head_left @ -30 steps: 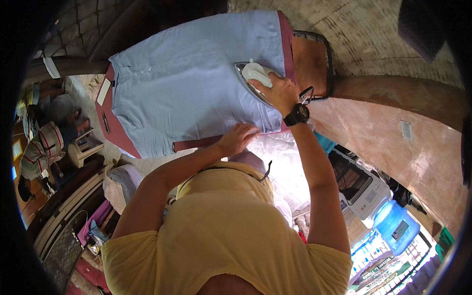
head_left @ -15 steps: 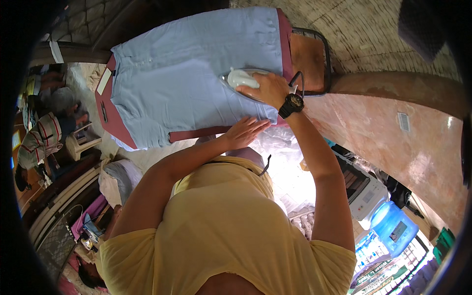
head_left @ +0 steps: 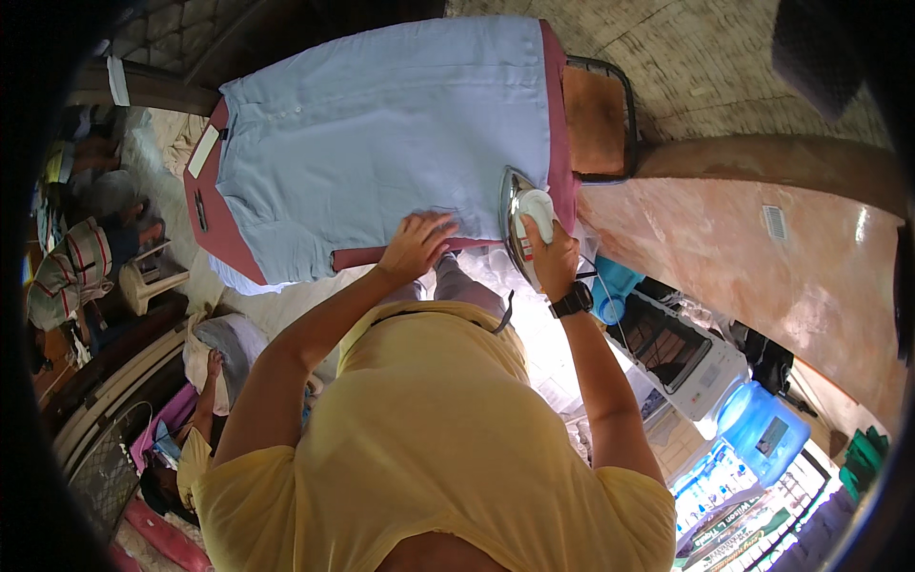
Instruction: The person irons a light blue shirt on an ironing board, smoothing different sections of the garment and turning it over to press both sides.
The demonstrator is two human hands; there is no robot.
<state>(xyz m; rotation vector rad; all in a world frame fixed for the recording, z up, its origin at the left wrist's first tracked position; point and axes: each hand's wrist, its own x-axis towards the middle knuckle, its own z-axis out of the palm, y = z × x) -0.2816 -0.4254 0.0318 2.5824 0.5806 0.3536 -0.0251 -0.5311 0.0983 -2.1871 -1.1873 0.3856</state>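
A light blue garment [head_left: 381, 124] lies spread over a board with a dark red cover [head_left: 217, 214]. My right hand [head_left: 555, 259] is closed round the white handle of a clothes iron [head_left: 512, 205]. The iron stands at the near right corner of the garment, its tip pointing away from me and its rear reaching past the near edge. A black watch is on my right wrist. At the near edge of the cloth, left of the iron, my left hand [head_left: 419, 243] has its fingers stretched out over the garment, a little blurred. Nothing shows in it.
A brown panel in a black metal frame [head_left: 596, 119] adjoins the board's right end. The iron's cord hangs near a white appliance [head_left: 715, 377] and a blue water jug [head_left: 762, 429]. Another person's arm [head_left: 205, 400] shows at lower left. A small stool [head_left: 148, 281] stands at left.
The iron in my right hand has moved toward me, off the middle right of the garment, and turned its tip away. My left hand has shifted left. Another person's arm has appeared at lower left.
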